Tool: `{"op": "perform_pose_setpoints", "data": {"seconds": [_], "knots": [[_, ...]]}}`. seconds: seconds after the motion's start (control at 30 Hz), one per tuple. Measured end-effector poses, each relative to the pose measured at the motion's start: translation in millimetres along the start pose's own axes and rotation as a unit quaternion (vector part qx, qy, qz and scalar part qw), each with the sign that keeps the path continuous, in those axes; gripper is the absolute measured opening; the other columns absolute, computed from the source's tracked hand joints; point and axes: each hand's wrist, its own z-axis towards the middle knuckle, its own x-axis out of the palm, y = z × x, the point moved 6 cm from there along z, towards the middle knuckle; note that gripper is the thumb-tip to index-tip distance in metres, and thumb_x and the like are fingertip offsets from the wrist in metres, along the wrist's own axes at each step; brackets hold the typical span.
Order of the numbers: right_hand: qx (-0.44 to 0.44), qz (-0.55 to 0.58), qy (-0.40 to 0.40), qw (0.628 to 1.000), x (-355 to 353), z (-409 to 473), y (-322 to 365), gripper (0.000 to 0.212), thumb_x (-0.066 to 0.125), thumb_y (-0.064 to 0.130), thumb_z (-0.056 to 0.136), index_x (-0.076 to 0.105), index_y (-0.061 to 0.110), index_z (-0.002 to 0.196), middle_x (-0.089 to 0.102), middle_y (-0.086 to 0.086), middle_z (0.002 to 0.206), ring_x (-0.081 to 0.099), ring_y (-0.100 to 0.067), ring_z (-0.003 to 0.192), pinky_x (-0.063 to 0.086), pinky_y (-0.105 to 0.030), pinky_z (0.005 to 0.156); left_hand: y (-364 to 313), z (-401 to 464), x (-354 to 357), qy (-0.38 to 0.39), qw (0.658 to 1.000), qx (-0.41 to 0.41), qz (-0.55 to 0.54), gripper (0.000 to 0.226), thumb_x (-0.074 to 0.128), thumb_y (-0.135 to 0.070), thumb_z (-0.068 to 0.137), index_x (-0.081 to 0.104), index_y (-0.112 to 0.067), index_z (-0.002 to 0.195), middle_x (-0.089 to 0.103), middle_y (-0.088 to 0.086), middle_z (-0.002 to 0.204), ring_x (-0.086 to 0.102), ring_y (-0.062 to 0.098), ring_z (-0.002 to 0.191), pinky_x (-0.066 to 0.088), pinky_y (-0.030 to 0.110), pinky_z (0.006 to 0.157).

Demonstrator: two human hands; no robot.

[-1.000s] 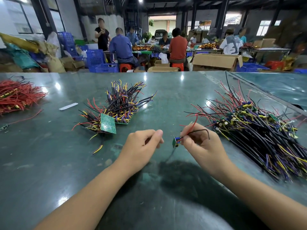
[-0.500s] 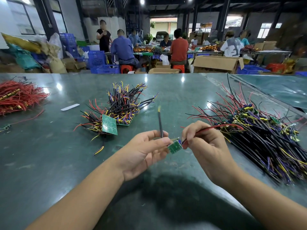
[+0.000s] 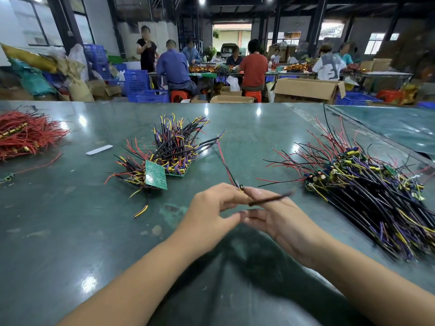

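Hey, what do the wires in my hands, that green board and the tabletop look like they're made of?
Wires: flexible plastic insulation, red and black, matte. Green board: likely fibreglass circuit board, speckled with solder points. Tabletop: glossy dark-green hard surface, reflecting lamps; possibly coated or laminated.

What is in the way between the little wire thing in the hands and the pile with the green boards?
Nothing that shows. The left hand and right hand hold the little wire thing with their fingers, and only bare table lies between it and the pile with the green boards.
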Motion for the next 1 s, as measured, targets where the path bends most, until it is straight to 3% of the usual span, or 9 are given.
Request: {"op": "perform_pose_setpoints", "data": {"seconds": [0.07, 0.17, 0.27, 0.4, 0.6, 0.7, 0.8, 0.9, 1.0], "knots": [[-0.007, 0.038, 0.002, 0.999, -1, 0, 1, 0.029, 0.054, 0.027, 0.086, 0.068, 0.006, 0.101, 0.071, -0.006, 0.098, 0.063, -0.020, 0.083, 0.054, -0.032, 0.085, -5, -1, 4, 0.042, 0.997, 0.044, 0.054, 0.029, 0.062, -0.001, 0.076, 0.073, -0.015, 0.100, 0.068, -0.006, 0.107, 0.061, 0.001, 0.103, 0.044, 0.016, 0.095], [-0.025, 0.008, -0.033, 0.999, -7, 0, 2, 0.026, 0.060, 0.016, 0.082, 0.066, 0.002, 0.103, 0.071, -0.013, 0.102, 0.066, -0.018, 0.086, 0.055, -0.028, 0.082, -9, -4, 7, 0.059, 0.995, 0.069, 0.040, 0.028, 0.060, -0.002, 0.078, 0.075, -0.016, 0.096, 0.069, -0.010, 0.108, 0.060, -0.001, 0.106, 0.042, 0.017, 0.095], [-0.039, 0.022, -0.052, 0.998, -12, 0, 5, 0.031, 0.066, 0.012, 0.073, 0.067, -0.001, 0.102, 0.072, -0.016, 0.103, 0.068, -0.019, 0.090, 0.057, -0.027, 0.080, -12, -5, 7, 0.050, 0.996, 0.048, -0.055, 0.033, 0.052, 0.006, 0.077, 0.075, -0.016, 0.087, 0.071, -0.008, 0.104, 0.063, 0.008, 0.104, 0.045, 0.022, 0.094], [-0.038, 0.046, -0.034, 0.998, -10, -1, 6, 0.030, 0.068, 0.012, 0.069, 0.069, 0.002, 0.098, 0.073, -0.013, 0.098, 0.070, -0.015, 0.088, 0.055, -0.019, 0.071, -9, -6, 4, 0.029, 0.984, 0.007, -0.173, 0.025, 0.051, 0.008, 0.080, 0.074, 0.000, 0.083, 0.073, 0.001, 0.100, 0.066, 0.010, 0.099, 0.046, 0.017, 0.088], [-0.025, 0.072, -0.098, 0.992, -20, 2, 1, 0.037, 0.072, 0.011, 0.064, 0.068, 0.001, 0.099, 0.073, -0.014, 0.094, 0.070, -0.015, 0.081, 0.055, -0.018, 0.065, -6, -5, 1, 0.020, 0.982, -0.018, -0.187, 0.025, 0.049, 0.020, 0.086, 0.071, 0.008, 0.090, 0.072, 0.014, 0.102, 0.067, 0.016, 0.103, 0.048, 0.022, 0.091], [-0.024, 0.123, -0.132, 0.983, -28, 3, 2, 0.025, 0.069, 0.004, 0.068, 0.066, -0.002, 0.093, 0.073, -0.011, 0.081, 0.071, -0.017, 0.071, 0.055, -0.017, 0.059, 1, -4, -4, 0.015, 0.984, -0.042, -0.170, 0.021, 0.051, 0.001, 0.081, 0.072, -0.001, 0.083, 0.074, 0.004, 0.094, 0.068, 0.008, 0.095, 0.048, 0.015, 0.081], [-0.009, 0.163, -0.140, 0.977, -32, 3, 3, 0.016, 0.066, -0.001, 0.073, 0.064, -0.003, 0.089, 0.072, -0.011, 0.073, 0.071, -0.016, 0.065, 0.055, -0.017, 0.055, 15, -3, -7, -0.002, 0.994, -0.090, -0.060, 0.017, 0.056, -0.018, 0.080, 0.073, -0.019, 0.078, 0.074, -0.004, 0.082, 0.067, 0.004, 0.079, 0.050, 0.018, 0.074], [-0.002, 0.167, -0.133, 0.977, -30, 2, 4, 0.016, 0.067, 0.001, 0.069, 0.066, -0.002, 0.085, 0.071, -0.010, 0.071, 0.070, -0.015, 0.062, 0.054, -0.016, 0.054, 29, -2, -3, -0.002, 0.990, -0.131, 0.059, 0.015, 0.068, -0.027, 0.085, 0.073, -0.024, 0.098, 0.072, -0.015, 0.083, 0.064, -0.006, 0.075, 0.049, 0.016, 0.075], [0.000, 0.155, -0.124, 0.980, -28, 2, 4, 0.020, 0.068, 0.005, 0.066, 0.066, -0.002, 0.084, 0.071, -0.010, 0.071, 0.069, -0.014, 0.061, 0.054, -0.017, 0.054, 31, 1, -5, -0.019, 0.992, -0.120, 0.020, 0.034, 0.067, -0.023, 0.086, 0.061, -0.033, 0.118, 0.071, -0.017, 0.092, 0.064, -0.003, 0.083, 0.049, 0.015, 0.079]]}}
